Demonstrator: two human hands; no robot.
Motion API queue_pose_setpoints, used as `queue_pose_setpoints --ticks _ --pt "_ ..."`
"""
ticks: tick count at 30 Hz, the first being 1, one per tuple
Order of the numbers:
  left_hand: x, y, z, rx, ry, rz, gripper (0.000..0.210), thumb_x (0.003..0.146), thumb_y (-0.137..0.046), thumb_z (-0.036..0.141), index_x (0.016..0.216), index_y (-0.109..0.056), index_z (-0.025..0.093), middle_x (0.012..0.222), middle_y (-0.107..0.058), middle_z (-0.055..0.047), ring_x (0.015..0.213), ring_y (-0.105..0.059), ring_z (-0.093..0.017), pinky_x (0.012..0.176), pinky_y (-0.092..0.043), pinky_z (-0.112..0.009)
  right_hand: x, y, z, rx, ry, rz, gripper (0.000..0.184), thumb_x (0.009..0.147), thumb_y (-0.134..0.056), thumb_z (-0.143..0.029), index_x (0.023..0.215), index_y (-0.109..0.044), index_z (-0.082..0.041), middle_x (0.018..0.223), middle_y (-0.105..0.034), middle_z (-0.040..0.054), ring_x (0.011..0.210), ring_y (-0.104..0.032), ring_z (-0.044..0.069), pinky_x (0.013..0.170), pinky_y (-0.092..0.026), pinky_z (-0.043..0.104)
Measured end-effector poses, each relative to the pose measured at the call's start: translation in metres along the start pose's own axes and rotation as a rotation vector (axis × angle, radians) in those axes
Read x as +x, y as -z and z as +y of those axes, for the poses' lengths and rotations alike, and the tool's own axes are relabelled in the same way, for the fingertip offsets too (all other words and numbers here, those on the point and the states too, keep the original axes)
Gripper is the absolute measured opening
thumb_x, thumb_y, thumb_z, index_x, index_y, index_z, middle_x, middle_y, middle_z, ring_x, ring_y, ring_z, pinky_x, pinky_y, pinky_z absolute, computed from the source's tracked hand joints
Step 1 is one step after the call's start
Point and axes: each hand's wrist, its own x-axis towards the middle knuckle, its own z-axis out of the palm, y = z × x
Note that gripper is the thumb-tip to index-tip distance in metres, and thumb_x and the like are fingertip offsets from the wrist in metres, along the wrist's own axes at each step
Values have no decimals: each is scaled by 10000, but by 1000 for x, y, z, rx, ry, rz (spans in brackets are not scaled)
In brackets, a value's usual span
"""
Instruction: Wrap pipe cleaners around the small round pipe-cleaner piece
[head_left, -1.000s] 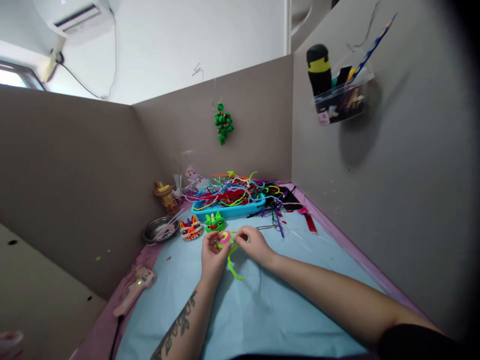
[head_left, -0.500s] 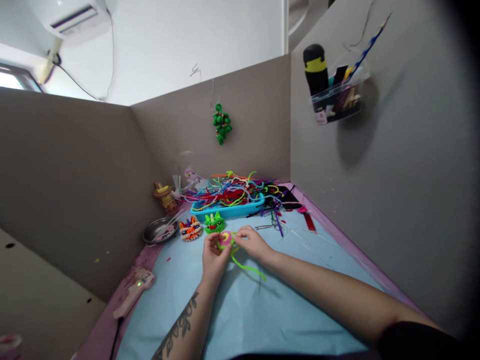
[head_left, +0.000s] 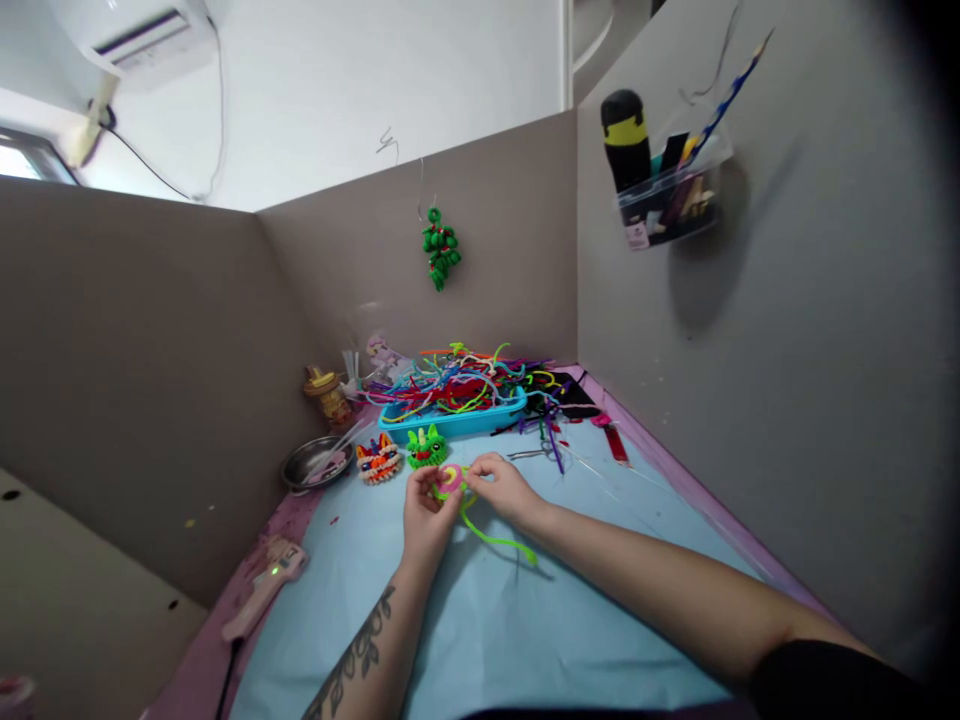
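Note:
Between my two hands is a small round piece of coiled pipe cleaners [head_left: 452,481], pink with yellow and lime green. My left hand [head_left: 426,505] grips it from the left and below, thumb and fingers closed around its edge. The fingertips of my right hand [head_left: 495,483] pinch at its right side, on what looks like the lime green pipe cleaner [head_left: 491,540]. A loose length of that strand trails down and right above the sheet. Just behind my hands sit a green pipe-cleaner animal head [head_left: 427,449] and an orange and white one [head_left: 378,459].
A blue tray [head_left: 450,424] heaped with colourful pipe cleaners stands at the back. Scissors [head_left: 529,454] lie right of my hands. At left are a metal bowl [head_left: 304,468] and a pink glue gun [head_left: 266,590] with its cord. Grey partitions [head_left: 480,250] enclose the table.
Both hands stay almost in place on the round piece. The loose end of the green strand has shifted slightly, and the whole view has moved a little.

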Motion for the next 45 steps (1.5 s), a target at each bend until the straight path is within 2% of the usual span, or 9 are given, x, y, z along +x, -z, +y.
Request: queue_pose_setpoints --ticks 7,11,15,19,23,28,33,40,45 --pt "-2 -3 2 -8 20 -6 425 616 -717 205 963 -471 191 887 -565 -41 875 -578 -161 795 -452 -303 1 0 1 110 -78 -58 183 670 -619 -336 606 -624 -164 983 -517 72 1026 -496 210 957 -320 338" --pt "-2 -4 4 -10 29 -9 449 585 -737 223 951 -478 190 884 -578 -48 872 -587 -175 798 -458 -320 0 -5 5 258 -180 -75 203 648 -621 -356 593 -614 -161 1017 -548 72 955 -537 214 858 -402 338" --pt "-2 -2 6 -33 49 -33 450 607 -729 251 973 -474 190 900 -583 -58 894 -588 -186 782 -464 -319 -2 -6 2 398 -216 -154 176 637 -629 -337 649 -627 -161 967 -603 72 875 -568 210 767 -440 329" --pt "0 2 6 -31 89 32 370 667 -691 261 958 -474 189 915 -595 -53 907 -586 -174 802 -444 -308 -3 0 -5 268 -153 -49 124 634 -631 -272 689 -640 -162 1062 -558 86 984 -529 229 817 -410 342" --pt "2 2 5 -6 66 112 345 661 -701 259 921 -487 187 916 -595 -44 905 -583 -165 810 -430 -296 -8 2 -11 70 33 -30 279 611 -654 -196 889 -637 -206 1035 -534 55 1029 -485 207 840 -391 325" --pt "3 3 2 19 52 101 362 627 -724 266 899 -502 179 855 -589 -32 833 -587 -159 756 -445 -285 -7 1 -13 5 123 36 51 688 -614 -235 693 -624 -186 831 -520 23 862 -505 159 830 -376 289" --pt "0 3 2 -5 111 11 362 601 -739 261 870 -512 174 809 -581 -21 785 -589 -152 715 -460 -278 4 6 -5 15 75 89 156 675 -606 -262 561 -546 -174 784 -484 10 807 -499 154 811 -374 285" --pt "-3 0 10 -62 161 -54 384 595 -743 278 878 -503 181 808 -605 -25 792 -602 -160 724 -461 -283 8 10 4 42 -12 -16 148 663 -606 -316 648 -612 -169 763 -561 21 835 -513 183 816 -367 314" --pt "-3 0 8 -45 109 -93 371 634 -715 261 915 -486 183 831 -580 -36 812 -591 -164 714 -469 -284 9 10 5 127 -61 -130 248 698 -562 -347 538 -580 -160 747 -588 33 811 -536 189 796 -384 317"
